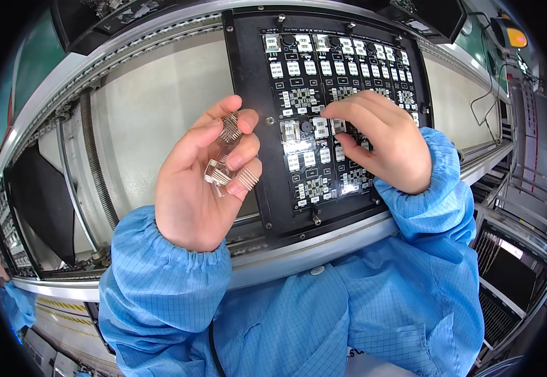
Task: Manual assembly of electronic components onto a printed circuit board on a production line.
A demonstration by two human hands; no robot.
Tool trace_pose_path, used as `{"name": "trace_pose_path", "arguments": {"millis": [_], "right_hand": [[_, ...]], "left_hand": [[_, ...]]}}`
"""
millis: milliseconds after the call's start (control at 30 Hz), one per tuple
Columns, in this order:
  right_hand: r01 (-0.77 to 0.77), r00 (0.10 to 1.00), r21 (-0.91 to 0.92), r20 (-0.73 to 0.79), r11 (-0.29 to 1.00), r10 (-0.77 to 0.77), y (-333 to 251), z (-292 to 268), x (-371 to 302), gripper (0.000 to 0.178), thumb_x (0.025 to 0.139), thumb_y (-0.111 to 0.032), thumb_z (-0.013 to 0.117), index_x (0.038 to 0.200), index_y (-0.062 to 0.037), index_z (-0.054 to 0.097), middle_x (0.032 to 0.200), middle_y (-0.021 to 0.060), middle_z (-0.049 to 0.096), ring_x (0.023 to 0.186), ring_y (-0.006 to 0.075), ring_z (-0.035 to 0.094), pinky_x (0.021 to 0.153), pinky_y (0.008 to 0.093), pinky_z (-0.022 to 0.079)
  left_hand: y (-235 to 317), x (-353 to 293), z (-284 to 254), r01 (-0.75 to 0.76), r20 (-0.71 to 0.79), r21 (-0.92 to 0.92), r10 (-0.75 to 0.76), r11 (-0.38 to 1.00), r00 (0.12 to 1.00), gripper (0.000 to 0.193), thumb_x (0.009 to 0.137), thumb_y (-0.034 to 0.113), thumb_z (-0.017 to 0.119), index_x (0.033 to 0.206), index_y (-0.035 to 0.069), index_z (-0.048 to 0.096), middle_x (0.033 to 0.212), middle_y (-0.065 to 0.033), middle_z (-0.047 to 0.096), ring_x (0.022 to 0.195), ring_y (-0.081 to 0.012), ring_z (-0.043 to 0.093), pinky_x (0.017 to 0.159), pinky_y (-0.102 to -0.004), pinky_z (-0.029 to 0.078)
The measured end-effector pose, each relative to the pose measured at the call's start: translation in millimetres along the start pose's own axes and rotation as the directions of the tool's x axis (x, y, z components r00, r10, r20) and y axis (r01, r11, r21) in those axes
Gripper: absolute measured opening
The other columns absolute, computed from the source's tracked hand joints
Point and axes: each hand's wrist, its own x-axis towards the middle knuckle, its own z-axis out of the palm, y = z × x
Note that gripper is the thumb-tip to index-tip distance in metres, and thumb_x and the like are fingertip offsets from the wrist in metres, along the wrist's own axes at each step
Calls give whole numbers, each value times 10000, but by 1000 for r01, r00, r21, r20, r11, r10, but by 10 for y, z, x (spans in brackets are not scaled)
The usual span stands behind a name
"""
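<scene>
My left hand [201, 169] is curled, palm up, around several small clear components with rows of metal pins [222, 174]. One of them, with its fine pins [230, 129], sticks up between the thumb and fingertips. On the black carrier frame [251, 81] lies a dark circuit board panel [311, 173] with white sockets, chips and round black parts. Over the panel's middle, my right hand [383, 135] has thumb and forefinger closed about a small clear-cased component [338, 127] at the board surface. A similar clear component [290, 131] sits on the board to its left.
The carrier rests across a conveyor with metal rails [324, 248] and chain edges. Short metal posts [316, 220] stand up from the frame. Dark bins [116, 22] are at the far edge; a coiled spring hose [94, 157] and a black sheet [41, 201] lie left.
</scene>
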Motion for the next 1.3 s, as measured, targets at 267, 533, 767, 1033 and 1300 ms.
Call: {"name": "trace_pose_path", "arguments": {"millis": [267,533,767,1033,1300], "right_hand": [[-17,999,-13,32,1000,17,-56,-42,-57,393,721,42,659,1097,-28,573,1000,127,637,889,310,615,745,367,509],[-19,1000,9,16,1000,19,-45,-9,-48,370,700,41,671,1054,-26,587,932,108,627,845,295,605,734,367,500],[-96,995,127,24,987,94,45,-43,-56,371,685,-2,688,1038,-74,599,888,67,612,900,273,552,776,370,470],[187,982,396,-69,899,-173,-100,-161,27,445,707,-65,759,1095,27,563,1069,171,593,982,320,582,856,396,461],[213,975,493,-48,843,-218,-221,-41,1,371,717,-24,738,1073,4,638,1024,135,576,879,252,598,740,330,493]], "left_hand": [[-41,10,37,0,16,-18,0,1000,1000,291,909,130,433,1175,14,455,957,-96,477,654,-130,413,462,-242,364],[-58,-10,52,15,43,-29,-14,999,999,286,906,131,439,1167,15,456,958,-99,474,661,-131,419,465,-238,373],[-121,-21,86,23,75,-34,-20,999,997,280,900,123,445,1161,22,458,975,-96,493,704,-143,452,549,-255,407],[-247,-55,86,79,147,-130,-60,988,987,268,905,120,449,1162,50,468,971,-86,518,788,-170,499,683,-307,456],[-372,-83,60,131,119,-76,-121,988,986,258,911,131,444,1157,69,488,1019,-83,532,943,-226,571,871,-370,495]]}}
